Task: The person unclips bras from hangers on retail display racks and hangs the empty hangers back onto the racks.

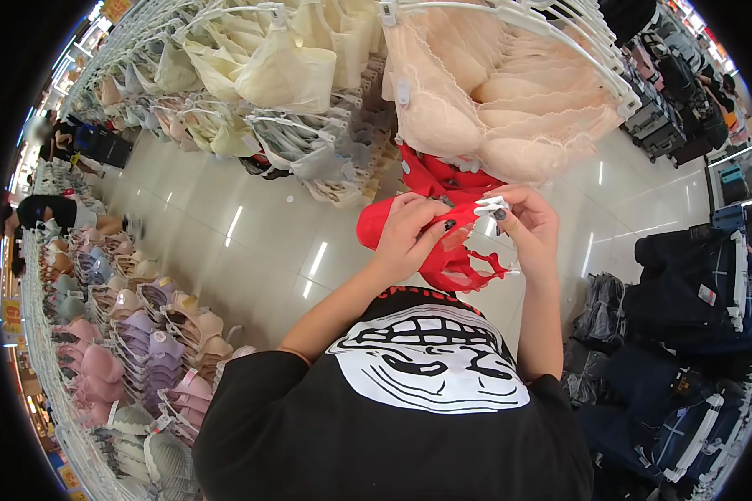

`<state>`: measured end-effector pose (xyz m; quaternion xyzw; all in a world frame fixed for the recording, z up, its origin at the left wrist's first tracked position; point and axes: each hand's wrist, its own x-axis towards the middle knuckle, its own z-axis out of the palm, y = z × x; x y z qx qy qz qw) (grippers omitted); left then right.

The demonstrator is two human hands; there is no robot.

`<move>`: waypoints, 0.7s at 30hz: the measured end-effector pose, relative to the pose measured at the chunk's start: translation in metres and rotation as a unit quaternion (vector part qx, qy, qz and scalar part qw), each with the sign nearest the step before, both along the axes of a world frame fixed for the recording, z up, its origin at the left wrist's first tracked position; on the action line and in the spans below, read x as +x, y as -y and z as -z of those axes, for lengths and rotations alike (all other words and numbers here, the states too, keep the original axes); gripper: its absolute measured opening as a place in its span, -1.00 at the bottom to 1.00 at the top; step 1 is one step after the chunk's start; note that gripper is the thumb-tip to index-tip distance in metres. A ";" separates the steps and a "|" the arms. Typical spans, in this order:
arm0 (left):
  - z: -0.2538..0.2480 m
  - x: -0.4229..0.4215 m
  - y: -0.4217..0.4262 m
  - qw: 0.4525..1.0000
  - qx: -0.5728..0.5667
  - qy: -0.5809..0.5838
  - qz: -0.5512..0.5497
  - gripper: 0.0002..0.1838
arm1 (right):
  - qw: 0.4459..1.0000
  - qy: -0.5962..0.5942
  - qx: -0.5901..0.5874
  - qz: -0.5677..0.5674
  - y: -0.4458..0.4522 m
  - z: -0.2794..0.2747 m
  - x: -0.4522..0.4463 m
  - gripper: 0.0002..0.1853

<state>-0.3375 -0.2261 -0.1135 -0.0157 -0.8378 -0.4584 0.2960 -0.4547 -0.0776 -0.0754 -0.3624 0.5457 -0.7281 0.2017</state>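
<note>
A red bra (455,267) hangs between my two hands, in front of my chest. My left hand (411,231) is closed on its fabric, thumb and fingers pinching the strap side. My right hand (528,224) pinches a small white hanger clip (490,205) at the bra's upper right edge. The clip sits between thumb and index finger. Some of the red fabric lies behind my fingers. More red bras (443,171) hang just beyond, beneath a row of beige lace bras (510,108).
Pale yellow bras (284,71) hang on a rack ahead to the left. Racks of pink and purple bras (154,355) line the left side. Dark jeans (677,284) hang at right. Suitcases (656,125) stand far right. A person (50,213) is at far left. Shiny tiled floor (259,225) lies between.
</note>
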 end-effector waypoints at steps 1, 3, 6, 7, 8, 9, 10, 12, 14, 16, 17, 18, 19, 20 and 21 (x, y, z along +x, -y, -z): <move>-0.001 0.000 0.001 1.000 -0.003 -0.001 0.000 -0.83 | 1.000 -0.003 -0.008 -0.004 0.000 0.001 0.000 -0.85; -0.002 0.001 0.001 1.000 -0.008 -0.004 -0.001 -0.83 | 1.000 0.017 -0.012 -0.001 -0.001 0.005 -0.001 -0.85; -0.004 0.003 0.002 1.000 -0.017 0.004 0.010 -0.83 | 0.999 0.034 -0.007 -0.002 -0.003 0.005 -0.005 -0.87; -0.005 0.003 0.003 1.000 -0.018 0.010 0.014 -0.83 | 0.999 0.037 -0.003 -0.002 -0.003 0.004 -0.007 -0.87; -0.005 0.003 0.003 1.000 -0.019 0.016 0.019 -0.84 | 0.999 0.042 0.000 0.001 -0.003 0.003 -0.007 -0.87; -0.006 0.004 0.004 0.999 -0.019 0.021 0.023 -0.84 | 0.999 0.048 0.004 0.005 -0.003 0.001 -0.008 -0.87; -0.008 0.004 0.005 0.999 -0.023 0.028 0.031 -0.83 | 0.999 0.053 0.008 0.008 -0.003 0.000 -0.008 -0.87; -0.013 0.004 0.007 0.998 -0.032 0.042 0.046 -0.82 | 0.998 0.063 0.019 0.003 -0.002 -0.001 -0.010 -0.88; -0.019 0.006 0.006 0.997 -0.032 0.046 0.049 -0.82 | 0.997 0.071 0.023 -0.004 -0.001 0.000 -0.011 -0.89; -0.020 0.005 0.005 0.997 -0.036 0.047 0.046 -0.82 | 0.997 0.077 0.022 -0.014 -0.001 0.001 -0.011 -0.92; -0.020 0.005 0.004 0.997 -0.038 0.046 0.040 -0.82 | 0.997 0.074 0.023 -0.013 -0.001 0.000 -0.010 -0.91; -0.019 0.006 0.003 0.998 -0.040 0.046 0.034 -0.82 | 0.997 0.071 0.024 -0.013 0.000 -0.001 -0.008 -0.91; -0.018 0.006 0.002 0.998 -0.039 0.045 0.032 -0.82 | 0.997 0.068 0.025 -0.013 0.000 -0.002 -0.006 -0.90; -0.018 0.006 0.002 0.998 -0.038 0.042 0.030 -0.82 | 0.997 0.069 0.026 -0.014 -0.001 -0.001 -0.007 -0.90; -0.018 0.006 0.002 0.998 -0.039 0.040 0.029 -0.82 | 0.997 0.069 0.027 -0.014 -0.001 -0.001 -0.007 -0.90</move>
